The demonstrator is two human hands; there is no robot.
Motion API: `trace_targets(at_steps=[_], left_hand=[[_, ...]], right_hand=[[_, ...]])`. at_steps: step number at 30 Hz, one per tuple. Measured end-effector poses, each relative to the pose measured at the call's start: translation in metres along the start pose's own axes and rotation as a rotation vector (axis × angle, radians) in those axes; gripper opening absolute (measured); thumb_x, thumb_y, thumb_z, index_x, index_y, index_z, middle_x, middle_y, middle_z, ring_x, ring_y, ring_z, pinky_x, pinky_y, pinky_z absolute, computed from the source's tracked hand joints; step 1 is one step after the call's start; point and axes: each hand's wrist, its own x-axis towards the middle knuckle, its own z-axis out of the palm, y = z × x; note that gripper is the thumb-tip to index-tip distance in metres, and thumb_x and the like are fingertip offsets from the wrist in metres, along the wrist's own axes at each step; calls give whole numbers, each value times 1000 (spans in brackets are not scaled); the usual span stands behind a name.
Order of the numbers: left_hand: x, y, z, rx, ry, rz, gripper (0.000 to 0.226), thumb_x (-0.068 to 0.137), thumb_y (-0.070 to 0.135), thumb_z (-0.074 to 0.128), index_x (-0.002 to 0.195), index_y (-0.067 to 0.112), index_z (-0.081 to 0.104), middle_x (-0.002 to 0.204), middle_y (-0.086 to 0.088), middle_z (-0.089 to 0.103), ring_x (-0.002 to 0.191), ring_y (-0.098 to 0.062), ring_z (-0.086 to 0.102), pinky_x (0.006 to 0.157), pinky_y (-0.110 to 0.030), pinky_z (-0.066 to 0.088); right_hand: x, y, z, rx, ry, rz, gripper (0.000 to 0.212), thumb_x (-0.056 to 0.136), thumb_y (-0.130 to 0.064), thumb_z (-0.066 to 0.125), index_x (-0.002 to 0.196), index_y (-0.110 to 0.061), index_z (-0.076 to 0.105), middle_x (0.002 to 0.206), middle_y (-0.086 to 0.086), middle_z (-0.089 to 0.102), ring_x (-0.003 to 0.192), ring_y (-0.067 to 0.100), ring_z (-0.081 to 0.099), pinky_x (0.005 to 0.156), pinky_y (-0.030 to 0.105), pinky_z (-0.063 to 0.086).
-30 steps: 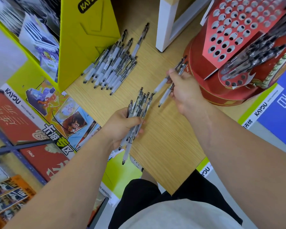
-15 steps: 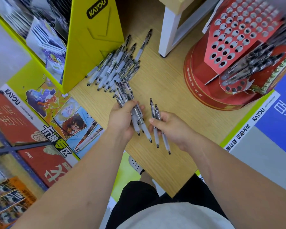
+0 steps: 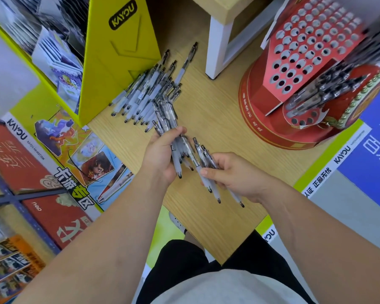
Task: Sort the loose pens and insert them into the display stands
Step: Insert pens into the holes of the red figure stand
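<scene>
Right hand [image 3: 233, 174] has pulled back from the red stand [image 3: 305, 51] with nothing inserted. It now pinches three pens [image 3: 208, 172], tips toward the person, just beside the left hand [image 3: 160, 154]. Left grips a bundle [image 3: 167, 119], too overlapped to count. Looks like regrouping, not loading yet. Loose pile [image 3: 147, 95] on the bench [image 3: 217, 119] is twenty-odd pens. One stand, mostly empty holes.

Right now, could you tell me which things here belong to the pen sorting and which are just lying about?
In the job: left hand, gripping a pen bundle; right hand, holding a few pens; loose pens on the table; red display stand.
Lying about: yellow KAYOU stand; card packs; white furniture leg.
</scene>
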Motion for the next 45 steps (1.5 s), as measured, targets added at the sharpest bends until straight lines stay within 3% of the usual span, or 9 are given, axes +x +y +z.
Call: trace_targets(at_steps=[7, 10, 14, 23, 30, 34, 37, 41, 45], left_hand=[[-17, 1, 2, 107, -2, 16, 22, 92, 8, 69, 101, 15, 50, 91, -6, 71, 70, -15, 70, 54, -28, 53], [-42, -7, 3, 110, -97, -22, 25, 92, 7, 69, 109, 8, 51, 88, -8, 72, 70, -17, 72, 50, -30, 53], [-67, -10, 2, 75, -176, -52, 28, 94, 9, 68, 117, 5, 52, 83, -12, 70, 62, -24, 69, 42, -30, 49], [-104, -20, -1, 88, -331, -74, 19, 94, 10, 69, 110, 10, 59, 90, -12, 73, 71, -24, 70, 69, -42, 59], [-134, -31, 12, 113, -407, -92, 14, 95, 10, 66, 107, 9, 60, 84, -10, 73, 62, -22, 68, 42, -30, 51], [-148, -48, 20, 128, -402, -66, 20, 91, 18, 70, 108, 10, 64, 85, -11, 71, 65, -26, 65, 48, -34, 50], [-161, -66, 35, 121, -341, -46, 21, 95, 19, 68, 112, 8, 63, 86, -13, 70, 64, -27, 65, 47, -35, 49], [-178, -96, 70, 53, -283, -9, 31, 95, 15, 68, 120, -1, 62, 107, -23, 71, 76, -30, 67, 58, -41, 56], [-200, -131, 116, 50, -222, 17, 21, 93, 22, 70, 103, 6, 77, 94, -22, 68, 67, -31, 60, 52, -36, 49]], right_hand=[[-15, -4, -21, 6, 215, -47, 21, 100, -20, 60, 99, 0, 65, 66, -2, 53, 53, 7, 40, 57, 23, 35], [-15, -14, -9, 29, 263, -74, 15, 100, -22, 60, 95, -10, 67, 61, -14, 55, 53, 0, 45, 58, 20, 38], [-21, -23, 15, -105, 303, -101, 31, 90, -41, 64, 96, -11, 70, 88, 21, 69, 70, 27, 59, 70, 48, 50], [-77, -32, 34, -312, 486, -108, 25, 93, -25, 69, 76, -7, 67, 63, -3, 52, 54, 10, 41, 54, 27, 34], [-121, -29, 27, -227, 572, -148, 26, 85, -23, 79, 72, -3, 68, 55, -5, 47, 52, 8, 36, 50, 22, 30], [-135, -26, 21, -138, 638, -193, 16, 76, -20, 87, 78, -10, 75, 75, 8, 72, 61, 11, 57, 58, 37, 50], [-149, -19, 6, -143, 625, -230, 18, 74, -19, 88, 86, -15, 75, 76, -3, 73, 67, 5, 66, 61, 26, 55], [-170, 1, -33, -147, 550, -260, 18, 74, -21, 89, 87, -17, 77, 79, -2, 73, 78, 17, 72, 72, 39, 61], [-204, 17, -83, -177, 403, -280, 18, 80, -29, 84, 96, -25, 78, 65, -21, 65, 63, -3, 60, 64, 17, 46]])
